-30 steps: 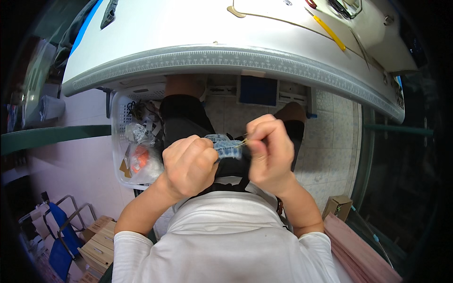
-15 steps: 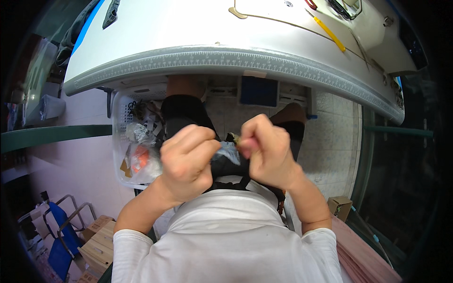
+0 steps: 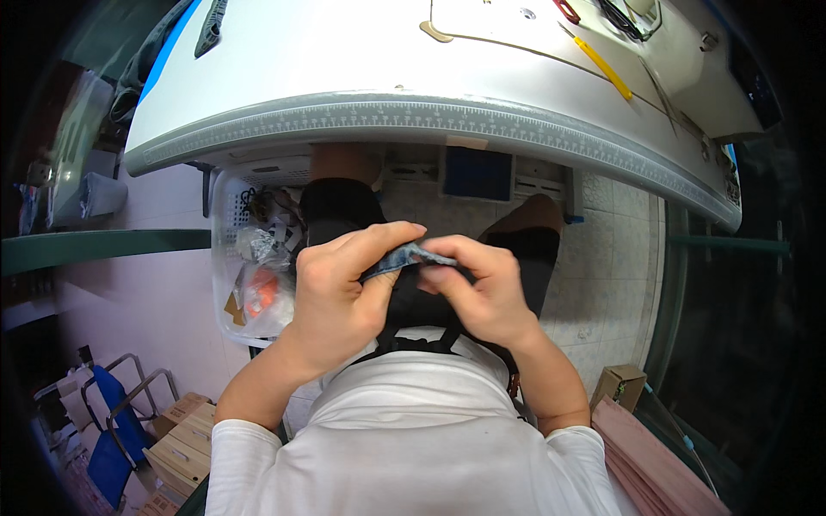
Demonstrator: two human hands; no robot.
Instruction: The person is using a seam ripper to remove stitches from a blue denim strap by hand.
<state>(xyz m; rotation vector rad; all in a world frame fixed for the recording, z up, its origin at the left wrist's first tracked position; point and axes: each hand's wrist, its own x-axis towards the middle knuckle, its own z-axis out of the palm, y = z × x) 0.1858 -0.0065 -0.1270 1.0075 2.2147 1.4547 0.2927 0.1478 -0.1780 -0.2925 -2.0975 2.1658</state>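
A small strip of blue denim (image 3: 397,261) is held over my lap, below the table's front edge. My left hand (image 3: 340,279) is closed on its left end, thumb underneath and index finger stretched along the top. At the other end, my right hand (image 3: 483,279) pinches a frayed, pale edge between thumb and forefinger. The fingers partly hide the piece, and its full shape cannot be made out.
The white table (image 3: 344,52) has a grey ruler-marked edge (image 3: 430,116). On it lie a denim strip (image 3: 210,30), a yellow-handled pointed tool (image 3: 602,64) and a sewing machine (image 3: 688,60). A white plastic basket (image 3: 225,206) of scraps stands left of my legs.
The denim has turned and shows more between my hands. My left index finger has stretched out along it, and my right hand has lowered slightly, thumb and forefinger now at its edge.
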